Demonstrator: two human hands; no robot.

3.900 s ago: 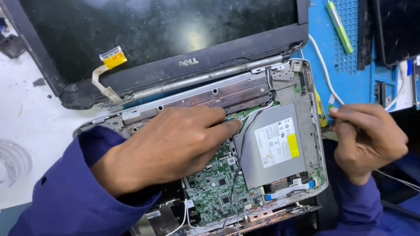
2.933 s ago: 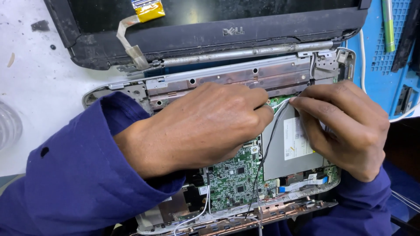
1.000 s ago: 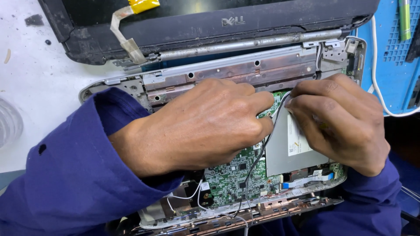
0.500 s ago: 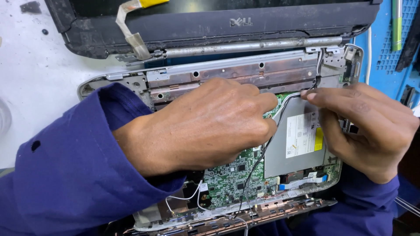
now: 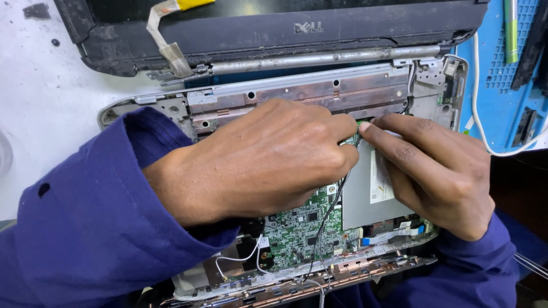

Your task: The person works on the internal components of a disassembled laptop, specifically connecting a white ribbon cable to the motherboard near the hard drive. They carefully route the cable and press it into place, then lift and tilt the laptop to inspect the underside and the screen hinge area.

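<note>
The left hand [image 5: 262, 162] lies curled on the green circuit board [image 5: 299, 225]; at its three o'clock, the right hand [image 5: 436, 168] pinches a thin black wire [image 5: 331, 208] beside the silver drive [image 5: 365, 191].

We see our left hand [image 5: 268, 165] lying on the opened laptop base [image 5: 319, 97], its fingertips meeting those of our right hand [image 5: 434, 171] just right of it. The circuit board [image 5: 299, 228] shows below the left hand (partly hidden), the drive [image 5: 365, 194] right of it, the screen lid [image 5: 274, 28] behind.
</note>
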